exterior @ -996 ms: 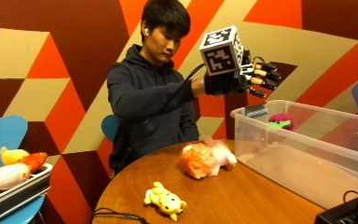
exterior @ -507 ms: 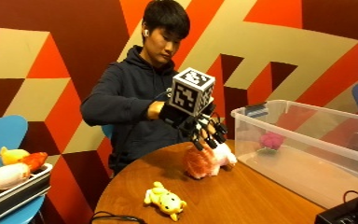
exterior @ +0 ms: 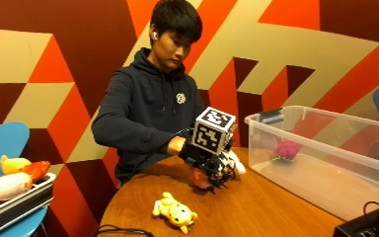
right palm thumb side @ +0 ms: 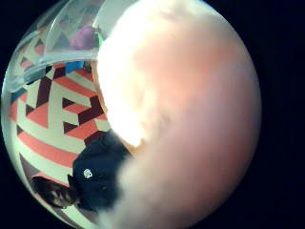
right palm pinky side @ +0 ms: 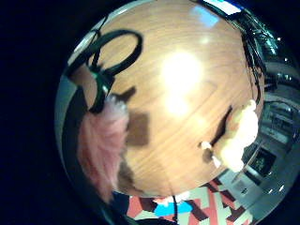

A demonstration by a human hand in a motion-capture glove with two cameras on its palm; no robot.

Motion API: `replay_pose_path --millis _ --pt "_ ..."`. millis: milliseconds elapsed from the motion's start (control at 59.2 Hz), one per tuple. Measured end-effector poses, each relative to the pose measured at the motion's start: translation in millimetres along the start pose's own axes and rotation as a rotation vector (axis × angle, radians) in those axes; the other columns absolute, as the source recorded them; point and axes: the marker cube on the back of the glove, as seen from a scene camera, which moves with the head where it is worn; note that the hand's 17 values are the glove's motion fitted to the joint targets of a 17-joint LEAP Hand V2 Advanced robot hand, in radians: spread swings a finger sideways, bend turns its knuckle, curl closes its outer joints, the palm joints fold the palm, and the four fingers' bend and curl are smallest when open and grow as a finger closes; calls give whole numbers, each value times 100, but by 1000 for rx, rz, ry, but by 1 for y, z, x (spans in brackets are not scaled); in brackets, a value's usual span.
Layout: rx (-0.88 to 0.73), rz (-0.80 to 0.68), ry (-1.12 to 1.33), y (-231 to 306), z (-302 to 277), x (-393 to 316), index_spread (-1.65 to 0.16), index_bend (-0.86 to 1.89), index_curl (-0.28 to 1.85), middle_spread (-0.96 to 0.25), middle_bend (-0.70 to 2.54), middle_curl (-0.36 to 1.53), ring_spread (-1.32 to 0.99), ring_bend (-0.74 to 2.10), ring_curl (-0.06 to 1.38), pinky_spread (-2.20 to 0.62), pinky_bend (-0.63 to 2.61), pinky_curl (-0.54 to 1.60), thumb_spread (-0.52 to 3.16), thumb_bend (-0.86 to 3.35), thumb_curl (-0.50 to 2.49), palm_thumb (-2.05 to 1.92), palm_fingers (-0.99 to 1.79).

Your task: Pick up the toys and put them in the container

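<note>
Pink plush fills most of the thumb-side palm view: the pink stuffed toy [right palm thumb side: 190,119] lies right against the palm. From the outside we see the gloved right hand [exterior: 210,163] lowered onto that toy [exterior: 201,178] on the round wooden table [exterior: 262,212], and only a reddish-pink corner and a pale end [exterior: 237,165] show from under it. Our fingers [exterior: 221,174] curl down over the toy's top and sides, so we take the hand as closing round it, although the fingertips themselves are hidden behind the plush. In the little-finger-side palm view the toy's fur [right palm pinky side: 101,150] hangs beside the palm above the bare wood.

The clear plastic container [exterior: 347,148] stands on the table just beyond the toy, on the side away from the person. Its near rim is close to our hand, it has no lid on, and a small magenta toy [exterior: 286,148] sits inside near its end wall; the rest of its floor is bare.

The yellow plush toy [exterior: 174,212] lies on the table nearer the camera than the pink toy, apart from it, with open wood between the two. Black cables [exterior: 120,230] trail over the table edge close to the yellow toy.
</note>
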Motion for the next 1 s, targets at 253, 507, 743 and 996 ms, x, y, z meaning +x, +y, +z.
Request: replay_pose_path --millis 253,507,743,996 --pt "162 -51 -180 23 -62 -10 -27 61 28 -19 76 68 -32 108 51 -37 94 33 97 18 70 80 109" --pt "644 -89 -459 35 -192 -13 -32 96 49 -25 93 86 -37 124 62 -41 101 41 62 20 90 80 101" --pt "962 -223 -693 11 -243 -69 -33 105 66 -27 102 96 -38 133 69 -42 110 49 38 21 104 75 84" --pt "647 -284 -724 -65 -213 -129 -28 54 68 -26 84 94 -35 134 67 -38 136 55 66 10 100 62 36"
